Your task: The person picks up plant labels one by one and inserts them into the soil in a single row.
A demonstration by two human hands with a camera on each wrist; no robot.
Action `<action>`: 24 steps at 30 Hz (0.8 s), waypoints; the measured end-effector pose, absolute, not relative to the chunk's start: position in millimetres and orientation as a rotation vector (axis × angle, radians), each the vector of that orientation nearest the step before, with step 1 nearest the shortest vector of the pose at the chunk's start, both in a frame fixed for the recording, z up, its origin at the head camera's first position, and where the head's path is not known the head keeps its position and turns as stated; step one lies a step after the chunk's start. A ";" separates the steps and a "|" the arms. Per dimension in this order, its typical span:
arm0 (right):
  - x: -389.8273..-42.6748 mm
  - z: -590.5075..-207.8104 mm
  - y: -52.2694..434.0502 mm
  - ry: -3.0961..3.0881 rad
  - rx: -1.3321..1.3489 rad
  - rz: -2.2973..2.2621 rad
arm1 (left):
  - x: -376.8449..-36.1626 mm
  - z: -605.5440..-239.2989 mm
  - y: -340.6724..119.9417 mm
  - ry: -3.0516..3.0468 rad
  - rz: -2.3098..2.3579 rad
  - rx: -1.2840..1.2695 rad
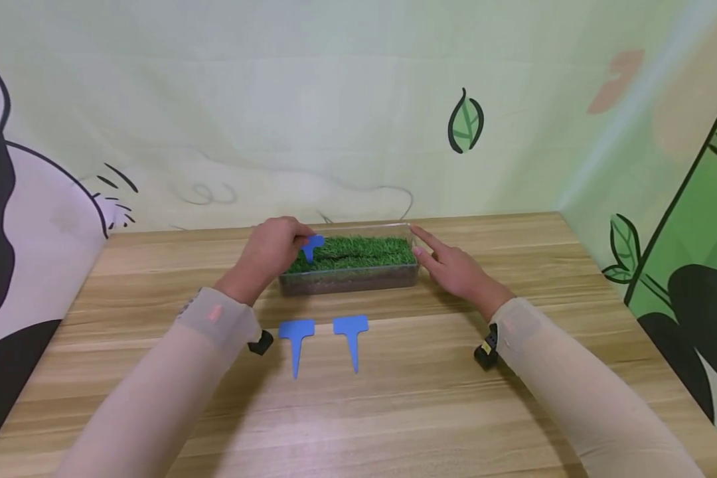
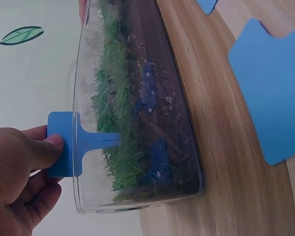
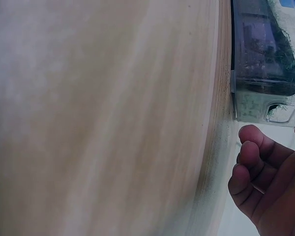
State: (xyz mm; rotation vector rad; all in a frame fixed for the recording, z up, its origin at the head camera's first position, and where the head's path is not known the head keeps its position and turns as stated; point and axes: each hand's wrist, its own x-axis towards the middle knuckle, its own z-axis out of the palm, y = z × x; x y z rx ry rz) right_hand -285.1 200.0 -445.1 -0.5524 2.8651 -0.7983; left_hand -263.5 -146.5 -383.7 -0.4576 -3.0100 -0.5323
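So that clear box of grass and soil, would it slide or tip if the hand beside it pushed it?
The clear box looks long and low, so it would probably slide on the smooth wooden table rather than tip. The soil layer seen in the left wrist view suggests some weight for its size. Its thin transparent wall may flex a little under the right hand.

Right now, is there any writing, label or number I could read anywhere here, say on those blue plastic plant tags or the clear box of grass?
None can be read.
Blue plastic plant tags: blank faces.
Clear plastic box of grass: no label shows.
Small black device with a yellow mark at the right wrist: too small to read.
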 end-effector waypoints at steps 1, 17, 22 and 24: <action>-285.1 -445.0 200.1 2.864 -0.550 -0.799 | -263.7 -383.6 -146.4 -3.009 -0.533 -0.457; -284.2 -442.5 200.0 2.860 -0.542 -0.789 | -265.0 -383.8 -146.0 -3.038 -0.490 -0.483; -283.4 -442.4 200.2 2.862 -0.542 -0.784 | -266.0 -386.8 -146.4 -3.045 -0.456 -0.484; -283.0 -442.1 200.0 2.858 -0.535 -0.784 | -265.1 -387.0 -146.5 -3.041 -0.453 -0.483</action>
